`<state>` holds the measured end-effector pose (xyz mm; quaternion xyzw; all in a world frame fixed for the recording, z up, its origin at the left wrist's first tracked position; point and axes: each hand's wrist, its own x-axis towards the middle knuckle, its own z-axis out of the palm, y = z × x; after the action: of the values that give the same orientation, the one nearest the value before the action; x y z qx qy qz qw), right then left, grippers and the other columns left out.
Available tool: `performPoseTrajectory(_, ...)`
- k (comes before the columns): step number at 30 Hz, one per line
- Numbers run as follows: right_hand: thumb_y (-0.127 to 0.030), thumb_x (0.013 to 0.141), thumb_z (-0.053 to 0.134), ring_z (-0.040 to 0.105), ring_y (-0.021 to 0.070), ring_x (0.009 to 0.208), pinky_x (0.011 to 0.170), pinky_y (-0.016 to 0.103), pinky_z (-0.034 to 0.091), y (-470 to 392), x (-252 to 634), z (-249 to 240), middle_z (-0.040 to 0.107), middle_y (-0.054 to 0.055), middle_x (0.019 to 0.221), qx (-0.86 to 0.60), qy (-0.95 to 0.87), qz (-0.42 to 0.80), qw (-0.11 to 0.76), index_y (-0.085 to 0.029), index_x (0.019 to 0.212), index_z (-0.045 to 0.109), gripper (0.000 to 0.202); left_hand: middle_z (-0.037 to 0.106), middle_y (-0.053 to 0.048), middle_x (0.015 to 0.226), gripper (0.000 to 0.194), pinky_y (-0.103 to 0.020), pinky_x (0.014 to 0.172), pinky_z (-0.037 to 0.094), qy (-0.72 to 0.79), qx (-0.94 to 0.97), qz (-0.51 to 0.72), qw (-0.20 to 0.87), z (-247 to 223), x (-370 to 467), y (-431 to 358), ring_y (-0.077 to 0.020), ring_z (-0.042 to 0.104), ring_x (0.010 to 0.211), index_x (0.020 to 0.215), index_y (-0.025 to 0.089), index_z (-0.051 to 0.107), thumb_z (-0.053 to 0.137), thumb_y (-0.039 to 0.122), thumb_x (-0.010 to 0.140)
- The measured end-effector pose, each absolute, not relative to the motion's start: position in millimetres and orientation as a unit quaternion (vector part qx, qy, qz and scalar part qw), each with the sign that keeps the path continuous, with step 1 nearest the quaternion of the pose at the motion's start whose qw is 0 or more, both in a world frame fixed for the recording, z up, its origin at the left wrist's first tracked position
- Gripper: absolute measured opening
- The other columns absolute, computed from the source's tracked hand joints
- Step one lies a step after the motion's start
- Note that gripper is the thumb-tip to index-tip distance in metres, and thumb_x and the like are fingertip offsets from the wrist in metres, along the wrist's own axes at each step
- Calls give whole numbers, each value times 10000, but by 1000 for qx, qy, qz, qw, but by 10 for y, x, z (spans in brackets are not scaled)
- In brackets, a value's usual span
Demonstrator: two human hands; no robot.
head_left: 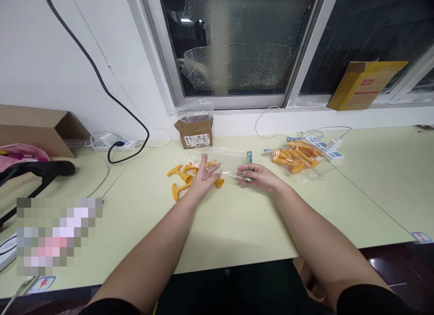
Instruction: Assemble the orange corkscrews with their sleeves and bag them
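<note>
My right hand [258, 176] is closed around the colourful printed strip [249, 157] at the right end of a clear plastic bag [230, 160]. The bag stretches left across the table toward my left hand [205, 178], whose fingers and thumb are spread apart. Beside and partly under that hand lie several yellow-orange T-shaped plastic handles [176, 191] with round sockets. Some orange pieces appear through the clear film behind the left fingers; whether they lie inside the bag I cannot tell. The left hand partly covers the pile.
Farther right, a filled clear bag of orange handles [294, 156] lies against a power strip [334, 154]. A small cardboard box [196, 133] stands by the wall. At left are another power strip [125, 145], a black cable [98, 75], and a larger carton [34, 120].
</note>
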<state>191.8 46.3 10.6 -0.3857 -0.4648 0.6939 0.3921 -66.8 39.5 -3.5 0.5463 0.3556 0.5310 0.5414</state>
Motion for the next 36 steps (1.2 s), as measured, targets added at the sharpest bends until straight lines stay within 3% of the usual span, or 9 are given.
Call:
performPoseTrajectory(4, -196, 784, 796, 740, 154, 753, 503, 214, 554, 585, 1894, -17, 733, 74, 1065, -457, -436, 617, 469, -209, 1074, 703, 305, 31, -125, 1746, 1181, -439, 1116, 465, 322, 564, 481, 589, -13, -691, 368, -264, 599, 1340, 1598, 546, -54, 816, 293, 840)
performPoseTrajectory(7, -178, 758, 794, 706, 127, 702, 606, 252, 610, 706, 1929, -92, 720, 52, 977, -476, -402, 587, 517, -202, 1042, 684, 305, 311, -199, 1661, 1168, -472, 1094, 475, 290, 577, 432, 630, -1, -700, 343, -279, 670, 1243, 1626, 482, -25, 823, 319, 840)
performPoseTrajectory(10, -195, 714, 806, 689, 129, 727, 763, 290, 634, 828, 1965, -134, 692, 22, 876, -484, -374, 562, 556, -213, 1061, 656, 378, 572, -191, 1454, 985, -492, 1069, 493, 272, 595, 397, 643, 19, -692, 297, -284, 689, 1198, 1626, 368, 226, 821, 330, 842)
performPoseTrajectory(13, -235, 683, 804, 704, 155, 817, 822, 302, 617, 895, 2006, -162, 672, -1, 862, -510, -366, 521, 578, -253, 1241, 582, 601, 697, -156, 1209, 743, -485, 1045, 510, 273, 599, 370, 655, 31, -674, 249, -275, 700, 1142, 1480, 247, 481, 829, 333, 829)
performPoseTrajectory(17, -359, 723, 750, 706, 181, 872, 825, 337, 595, 824, 2065, -197, 673, 37, 1028, -578, -432, 460, 517, -262, 1431, 443, 777, 708, -113, 1068, 603, -441, 991, 534, 286, 596, 356, 661, 26, -639, 213, -245, 709, 1060, 1330, 208, 578, 846, 314, 800)
performPoseTrajectory(21, -394, 778, 671, 679, 244, 1070, 915, 397, 570, 733, 2027, -191, 560, 150, 1365, -644, -533, 323, 444, -229, 1391, 499, 658, 686, -84, 988, 526, -413, 916, 563, 282, 584, 343, 679, 18, -578, 178, -241, 720, 989, 1232, 193, 622, 854, 339, 783)
performPoseTrajectory(26, -365, 904, 544, 388, 330, 1461, 1205, 475, 332, 938, 1840, -168, 430, 174, 1545, -653, -682, 71, 323, -175, 1455, 528, 584, 671, -72, 930, 484, -415, 889, 579, 263, 568, 317, 713, -15, -514, 133, -227, 732, 900, 1151, 166, 668, 878, 350, 756)
performPoseTrajectory(30, -406, 1000, 403, 356, 378, 1471, 1210, 574, 252, 1178, 1752, -206, 402, 176, 1601, -703, -686, 53, 183, -183, 1493, 505, 551, 684, -85, 946, 462, -412, 885, 586, 241, 552, 283, 746, -66, -538, 153, -239, 743, 908, 1164, 171, 679, 864, 347, 779)
performPoseTrajectory(36, -374, 1009, 399, 417, 280, 1447, 1248, 536, 193, 1317, 1715, -277, 530, 127, 1528, -660, -731, 70, 155, -213, 1404, 575, 462, 685, -88, 970, 440, -395, 901, 584, 239, 541, 267, 761, -96, -568, 205, -231, 738, 933, 1178, 179, 687, 847, 331, 798)
